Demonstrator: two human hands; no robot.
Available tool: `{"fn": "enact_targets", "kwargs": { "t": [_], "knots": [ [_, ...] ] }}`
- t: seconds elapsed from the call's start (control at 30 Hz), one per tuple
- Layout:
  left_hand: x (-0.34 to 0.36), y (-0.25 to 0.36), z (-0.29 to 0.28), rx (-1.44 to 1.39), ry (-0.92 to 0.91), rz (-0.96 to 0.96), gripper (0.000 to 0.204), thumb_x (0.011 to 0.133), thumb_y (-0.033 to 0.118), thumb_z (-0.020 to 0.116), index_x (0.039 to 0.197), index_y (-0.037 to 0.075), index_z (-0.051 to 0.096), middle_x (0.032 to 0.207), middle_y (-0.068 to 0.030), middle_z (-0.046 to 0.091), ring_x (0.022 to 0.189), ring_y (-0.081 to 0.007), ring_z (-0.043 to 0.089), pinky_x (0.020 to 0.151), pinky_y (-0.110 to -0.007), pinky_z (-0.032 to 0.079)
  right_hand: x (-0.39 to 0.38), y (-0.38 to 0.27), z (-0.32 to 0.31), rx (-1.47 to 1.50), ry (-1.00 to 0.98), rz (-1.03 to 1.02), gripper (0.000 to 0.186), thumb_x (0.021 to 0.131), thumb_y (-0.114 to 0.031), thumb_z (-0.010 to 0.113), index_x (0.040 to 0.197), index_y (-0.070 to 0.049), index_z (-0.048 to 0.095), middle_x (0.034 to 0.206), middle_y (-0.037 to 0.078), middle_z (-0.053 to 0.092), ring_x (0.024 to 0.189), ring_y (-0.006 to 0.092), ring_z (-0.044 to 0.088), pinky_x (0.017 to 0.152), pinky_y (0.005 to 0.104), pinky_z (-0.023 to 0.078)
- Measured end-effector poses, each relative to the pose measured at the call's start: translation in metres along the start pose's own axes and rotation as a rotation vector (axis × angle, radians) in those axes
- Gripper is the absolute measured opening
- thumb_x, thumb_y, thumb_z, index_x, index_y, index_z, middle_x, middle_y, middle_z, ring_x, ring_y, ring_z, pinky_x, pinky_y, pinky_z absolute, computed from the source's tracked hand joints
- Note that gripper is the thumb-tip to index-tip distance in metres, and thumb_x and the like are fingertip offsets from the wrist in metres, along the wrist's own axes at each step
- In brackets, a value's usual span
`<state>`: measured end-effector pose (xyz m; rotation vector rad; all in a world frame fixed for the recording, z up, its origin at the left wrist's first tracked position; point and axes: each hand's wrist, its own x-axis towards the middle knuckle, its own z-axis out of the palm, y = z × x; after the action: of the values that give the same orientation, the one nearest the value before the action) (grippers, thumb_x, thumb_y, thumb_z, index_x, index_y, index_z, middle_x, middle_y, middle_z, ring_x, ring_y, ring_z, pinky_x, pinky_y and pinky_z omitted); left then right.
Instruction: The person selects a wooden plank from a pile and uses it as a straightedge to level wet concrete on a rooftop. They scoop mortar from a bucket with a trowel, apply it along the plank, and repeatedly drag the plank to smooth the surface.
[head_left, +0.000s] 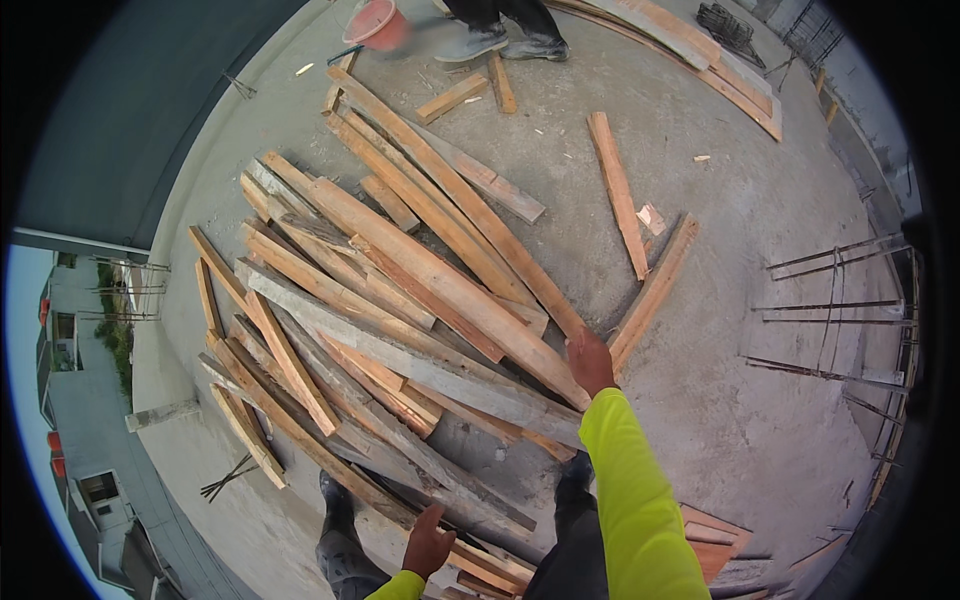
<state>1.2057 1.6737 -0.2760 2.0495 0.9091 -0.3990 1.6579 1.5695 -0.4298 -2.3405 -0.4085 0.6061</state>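
A large heap of long wooden planks (440, 270) lies on the concrete in front of me and around my legs. At the right end of one long plank (480, 215), my right hand (590, 362) is closed with its fingers against the wood. My left hand (428, 540) hangs low, just over another long plank (300, 440) beside my legs. Its thumb stands apart from the fingers, and nothing shows in it. A curved grey plank (400, 350) crosses the middle of the heap.
Loose timber pieces (620, 195) lie right of the heap. Another person's boots (535, 48) stand at the far side by a red bucket (375, 25). Steel rebar (830, 310) juts out at the right, and thin rods (228, 478) at the left. More boards (690, 50) lie far right.
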Motion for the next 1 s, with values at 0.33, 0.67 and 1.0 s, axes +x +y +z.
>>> {"fn": "enact_targets", "kwargs": {
  "t": [0.33, 0.67, 1.0],
  "knots": [
    [-0.107, -0.132, -0.025, 0.115, 0.297, -0.664, 0.043, 0.091, 0.019, 0.063, 0.131, 0.002, 0.06, 0.137, -0.0208, 0.06, 0.13, -0.0392, 0.053, 0.11, -0.051, 0.04, 0.132, 0.002, 0.122, -0.122, -0.077, 0.08, 0.049, 0.089, -0.031, 0.069, 0.123, 0.004, 0.063, 0.112, 0.027, 0.069, 0.105, 0.0417, 0.067, 0.093, 0.046, 0.052],
    [-0.103, -0.123, -0.002, 0.262, 0.268, -0.435, 0.043, 0.093, 0.015, 0.06, 0.13, -0.005, 0.057, 0.129, -0.028, 0.06, 0.121, -0.0464, 0.055, 0.106, -0.051, 0.044, 0.141, 0.005, 0.102, 0.04, -0.383, 0.241, 0.048, 0.074, -0.034, 0.082, 0.096, 0.007, 0.072, 0.104, 0.026, 0.07, 0.093, 0.0356, 0.07, 0.08, 0.0406, 0.053],
    [-0.107, -0.128, -0.015, -0.008, 0.352, -0.436, 0.041, 0.087, 0.014, 0.066, 0.125, -0.003, 0.062, 0.117, -0.0212, 0.066, 0.101, -0.0344, 0.066, 0.089, -0.041, 0.053, 0.102, -0.058, -0.014, 0.373, -0.075, -0.212, 0.032, 0.093, -0.024, 0.073, 0.109, 0.004, 0.069, 0.097, 0.014, 0.069, 0.081, 0.0212, 0.07, 0.071, 0.0381, 0.056]
  ]
}}
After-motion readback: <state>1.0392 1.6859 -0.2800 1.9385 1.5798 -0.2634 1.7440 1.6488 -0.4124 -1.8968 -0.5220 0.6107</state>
